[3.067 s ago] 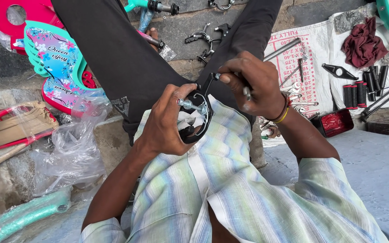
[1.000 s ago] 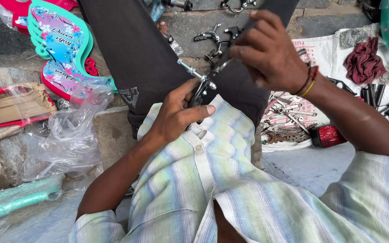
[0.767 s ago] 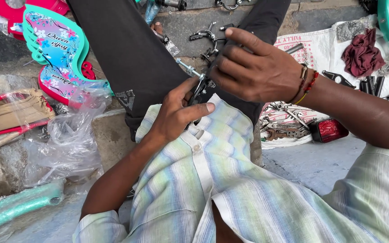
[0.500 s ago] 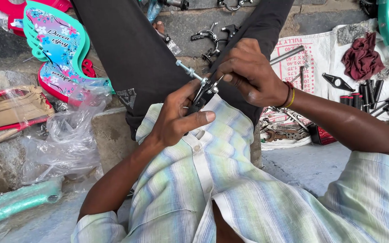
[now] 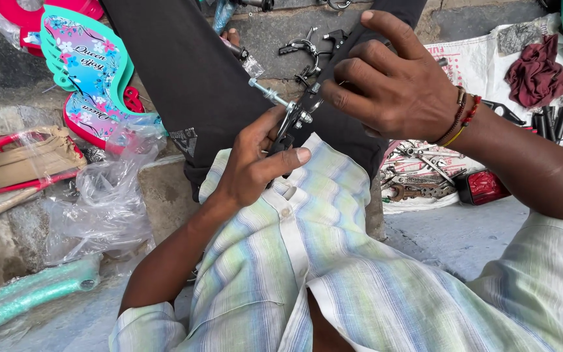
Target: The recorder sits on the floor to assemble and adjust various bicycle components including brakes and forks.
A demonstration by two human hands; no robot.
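Hands meet over my lap, just above the hem of my striped shirt (image 5: 333,261). My left hand (image 5: 255,163) has its grip closed around the lower part of a small black metal brake part (image 5: 294,120), thumb laid flat across the front and fingers curled behind it. That part sits between both hands, close against my black trousers (image 5: 184,72), with a silvery threaded bolt (image 5: 265,91) sticking out up and to the left of it. My right hand (image 5: 392,85) comes in from the right, its grip pinching the upper end of the same part with the fingertips (image 5: 330,98) bunched together; I cannot tell whether a small tool is tucked between them. Beaded bands (image 5: 464,117) ring my right wrist.

On the stone floor beyond my knees lie loose black brake pieces (image 5: 304,49). To the right, a white printed sack (image 5: 470,58) is spread on the ground with spanners and other hand tools (image 5: 418,182) lying on it, a red reflector (image 5: 483,188) just beside them, and a maroon rag (image 5: 535,68) further up. To the left I see teal and pink decorated plastic panels (image 5: 92,72), crumpled clear plastic wrap (image 5: 105,202) below them, and a teal tube (image 5: 27,296) near the lower left corner.
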